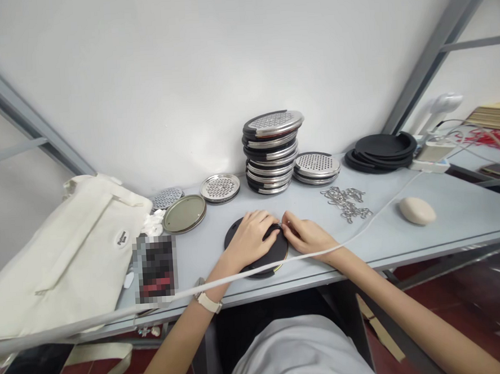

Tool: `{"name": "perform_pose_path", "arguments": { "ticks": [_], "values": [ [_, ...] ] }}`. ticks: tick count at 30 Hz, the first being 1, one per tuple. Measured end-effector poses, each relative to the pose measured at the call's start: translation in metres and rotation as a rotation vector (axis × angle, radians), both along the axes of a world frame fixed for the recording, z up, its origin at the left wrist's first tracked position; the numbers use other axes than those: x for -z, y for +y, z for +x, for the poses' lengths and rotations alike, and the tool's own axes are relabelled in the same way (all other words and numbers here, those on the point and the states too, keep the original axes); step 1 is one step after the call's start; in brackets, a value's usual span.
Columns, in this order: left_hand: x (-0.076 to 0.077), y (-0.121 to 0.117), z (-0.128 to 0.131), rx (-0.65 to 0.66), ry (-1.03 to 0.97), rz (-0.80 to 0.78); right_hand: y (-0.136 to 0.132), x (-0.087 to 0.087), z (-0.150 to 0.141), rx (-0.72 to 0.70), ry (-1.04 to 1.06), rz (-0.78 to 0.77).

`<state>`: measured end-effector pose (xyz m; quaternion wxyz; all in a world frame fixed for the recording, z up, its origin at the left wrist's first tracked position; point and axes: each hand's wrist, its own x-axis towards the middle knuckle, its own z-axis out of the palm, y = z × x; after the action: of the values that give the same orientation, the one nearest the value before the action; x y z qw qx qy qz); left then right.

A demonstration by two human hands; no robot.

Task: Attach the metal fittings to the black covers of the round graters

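A black round disc (265, 263), with a thin gold-coloured strip along its lower right rim, lies flat on the grey table in front of me. My left hand (253, 236) is over the disc, its fingers bent and holding it down. At the disc's right edge, my right hand (301, 234) is closed in a pinch. Whatever lies between its fingertips is too small and hidden to name. To the right is a loose pile of small wire clips (346, 202). Behind the disc rises a tall stack of round metal graters with black rims (272, 157).
More graters (316, 166) and black round holders (381, 152) line the back. Graters (220, 187) and an olive-coloured disc (185, 213) lie left. A cream bag (67, 249) fills the left end. A white cable (322, 254) crosses before my hands. A pale rounded object (417, 210) sits right.
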<state>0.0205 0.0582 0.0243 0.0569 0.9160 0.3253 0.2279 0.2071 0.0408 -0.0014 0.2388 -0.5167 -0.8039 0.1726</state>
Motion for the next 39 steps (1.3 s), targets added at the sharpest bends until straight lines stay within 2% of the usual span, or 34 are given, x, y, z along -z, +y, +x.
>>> {"name": "perform_pose_path", "arguments": {
  "ticks": [39],
  "values": [
    [-0.0041, -0.0006, 0.0004, 0.078, -0.067, -0.074, -0.0026, -0.0011, -0.0005, -0.016, 0.021, 0.018]
  ]
}}
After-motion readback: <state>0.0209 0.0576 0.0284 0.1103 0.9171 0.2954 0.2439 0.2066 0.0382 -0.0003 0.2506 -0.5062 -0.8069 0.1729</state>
